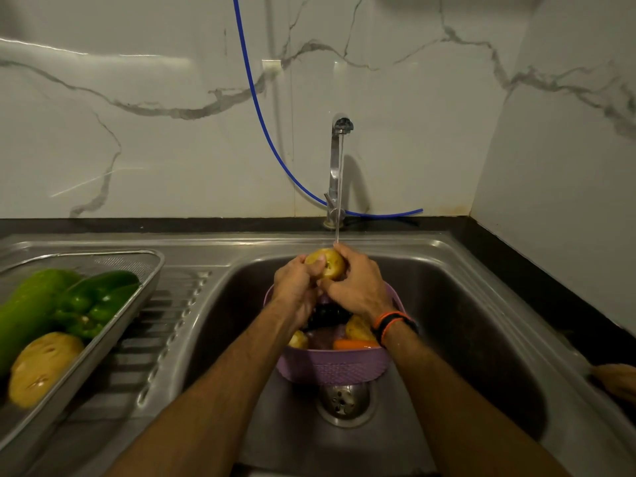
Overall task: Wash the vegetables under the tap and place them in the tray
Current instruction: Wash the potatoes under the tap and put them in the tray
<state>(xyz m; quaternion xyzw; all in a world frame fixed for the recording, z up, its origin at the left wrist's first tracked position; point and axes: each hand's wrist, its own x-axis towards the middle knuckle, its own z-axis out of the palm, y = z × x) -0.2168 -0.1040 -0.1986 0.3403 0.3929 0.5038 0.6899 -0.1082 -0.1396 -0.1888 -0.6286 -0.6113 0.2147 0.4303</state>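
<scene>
Holding a potato (326,267) between them, the left hand (296,287) and the right hand (358,287) meet over the middle of the sink (464,304). Fingers of both hands curl around the potato, so each hand grips it, and the left thumb presses on its front. A thin stream of water (340,187) falls from the tap (335,166) and lands right at the top of the potato, by the right fingertips.

Under the hands sits a purple basket (332,368), down inside the sink, just behind the drain (344,401). More food waits in it: two other potatoes (359,328), a carrot (354,344) lying along the front, and something dark purple (too hidden by the arms to name). The right wrist wears an orange and black band (395,323).

On the left, a metal tray (103,339) rests on the ridged draining board (165,325). Inside it lie a big light green vegetable (27,304), a dark green pepper (96,301) touching it, and one yellow potato (44,368) near the front.

A blue hose (261,108) hangs down the white marble wall (137,132) and curves behind the tap. At the far right edge, something tan (616,380) pokes in on the dark counter (516,270), but most of it is cut off.
</scene>
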